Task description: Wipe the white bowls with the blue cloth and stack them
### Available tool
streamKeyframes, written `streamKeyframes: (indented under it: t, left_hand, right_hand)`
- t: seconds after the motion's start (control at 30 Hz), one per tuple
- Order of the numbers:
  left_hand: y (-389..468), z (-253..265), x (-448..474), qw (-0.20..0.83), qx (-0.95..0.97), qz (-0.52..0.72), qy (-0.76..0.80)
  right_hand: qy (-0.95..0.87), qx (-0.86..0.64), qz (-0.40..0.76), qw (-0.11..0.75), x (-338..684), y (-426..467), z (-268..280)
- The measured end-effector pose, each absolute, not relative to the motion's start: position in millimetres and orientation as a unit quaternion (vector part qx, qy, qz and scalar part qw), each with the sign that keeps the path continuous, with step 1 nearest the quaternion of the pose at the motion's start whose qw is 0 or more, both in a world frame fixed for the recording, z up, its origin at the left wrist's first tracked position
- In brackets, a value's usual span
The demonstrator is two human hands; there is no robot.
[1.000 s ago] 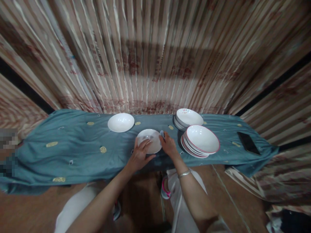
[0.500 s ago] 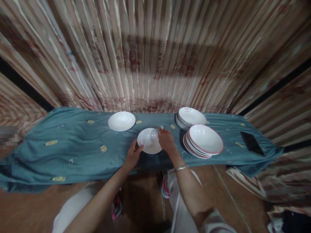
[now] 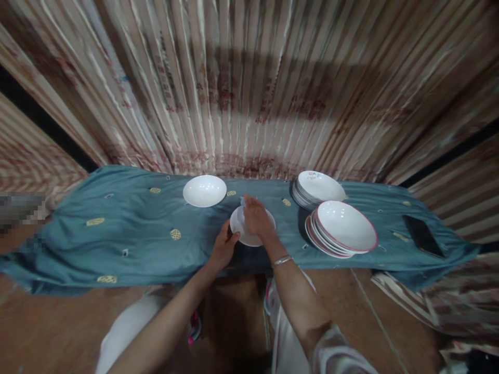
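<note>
A white bowl [image 3: 249, 240] stands near the front edge of the cloth-covered table, its inside facing up. My left hand [image 3: 224, 244] grips its left rim, with the thumb over the edge. Over the inside of this bowl lies my right hand [image 3: 258, 218], pressing a pale tissue or thin cloth [image 3: 243, 201] whose end shows past the fingertips. Another white bowl [image 3: 205, 191] sits behind and to the left, apart from both hands. On the right are a stack of red-rimmed bowls [image 3: 345, 227] and, behind it, a stack of white bowls with a flower print [image 3: 318, 187].
A teal patterned cloth [image 3: 148, 249] covers the long table. A black phone [image 3: 423, 236] lies at its right end. A pleated curtain [image 3: 241, 104] hangs close behind the table. At the far left edge a blurred-out patch [image 3: 21, 223] partly hides something.
My right hand has moved with the tissue from the bowl's right rim leftward over its inside. The left hand keeps its grip on the rim. The whole view has shifted slightly.
</note>
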State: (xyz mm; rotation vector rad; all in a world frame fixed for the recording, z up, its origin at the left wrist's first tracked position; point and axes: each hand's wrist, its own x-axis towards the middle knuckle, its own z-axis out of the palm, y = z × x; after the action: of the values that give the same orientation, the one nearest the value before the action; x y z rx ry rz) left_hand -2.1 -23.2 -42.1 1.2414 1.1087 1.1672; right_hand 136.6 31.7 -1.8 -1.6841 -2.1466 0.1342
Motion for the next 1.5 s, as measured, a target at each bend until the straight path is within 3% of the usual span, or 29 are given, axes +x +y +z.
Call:
streamKeyframes:
  t: [0.37, 0.7, 0.87, 1.13, 1.5]
  left_hand:
    - [-23.4, -42.3, -11.4, 0.628, 0.453, 0.495, 0.395]
    - [-24.2, -28.7, -15.8, 0.699, 0.382, 0.482, 0.363]
    - [-23.6, -19.4, -13.8, 0.705, 0.345, 0.475, 0.398]
    - [-21.7, -28.4, -12.5, 0.67, 0.365, 0.493, 0.417]
    - [-20.4, -32.9, -14.0, 0.664, 0.379, 0.487, 0.423]
  right_hand:
    - [-0.816, -0.417, 0.25, 0.313, 122.8, 18.7, -7.2]
    - [-0.766, -0.38, 0.417, 0.309, 144.7, -23.5, 7.8]
    - [-0.778, -0.445, 0.346, 0.279, 163.5, -31.2, 11.2]
    - [-0.819, -0.517, 0.195, 0.156, 168.9, -22.8, -3.4]
    - [-0.788, -0.559, 0.155, 0.207, 190.4, -25.0, -1.7]
